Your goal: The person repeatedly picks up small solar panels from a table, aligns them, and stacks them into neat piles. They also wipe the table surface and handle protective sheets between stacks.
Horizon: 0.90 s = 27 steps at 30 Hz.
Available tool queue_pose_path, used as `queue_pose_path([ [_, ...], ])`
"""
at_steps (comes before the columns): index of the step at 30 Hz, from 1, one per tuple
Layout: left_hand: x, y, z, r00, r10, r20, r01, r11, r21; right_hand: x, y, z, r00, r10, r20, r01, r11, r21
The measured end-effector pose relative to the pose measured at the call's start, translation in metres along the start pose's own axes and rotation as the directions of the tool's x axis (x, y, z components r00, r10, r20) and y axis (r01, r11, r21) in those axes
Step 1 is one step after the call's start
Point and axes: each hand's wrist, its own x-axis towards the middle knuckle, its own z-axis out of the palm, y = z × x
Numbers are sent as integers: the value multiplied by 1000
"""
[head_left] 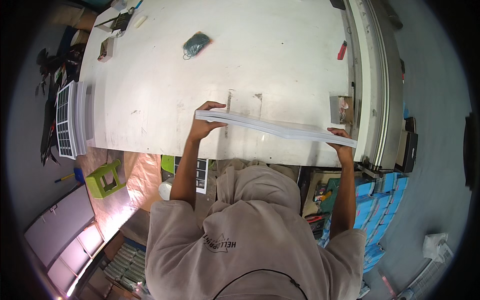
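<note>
A thick stack of white paper sheets (272,127) is held up edge-on above the near part of the white table (165,80). My left hand (204,122) grips its left end, with fingers over the top and the thumb along the near side. At the right end, my right hand (341,139) has its fingers closed around the stack, partly hidden by it. The sheets sag a little and bend between the two hands, lower on the right.
Printed stacks (72,120) stand at the table's left edge. A dark green bundle (196,45), a red cutter (342,50) and a small box (342,110) lie on the table. A metal rail (382,90) borders its right side. Below are a green stool (105,179) and blue packs (377,205).
</note>
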Motion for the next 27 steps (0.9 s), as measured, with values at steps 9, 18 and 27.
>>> queue_pose_path([
  [9,64,43,9,975,-120,-188,143,983,115,-26,-20,37,940,48,-339,-30,998,59],
  [18,222,-12,65,879,-477,12,264,509,819,-104,141,169,717,652,-247,-196,528,827],
  [27,95,-90,85,961,271,-47,-121,571,812,-113,187,195,631,573,-523,-112,734,670],
])
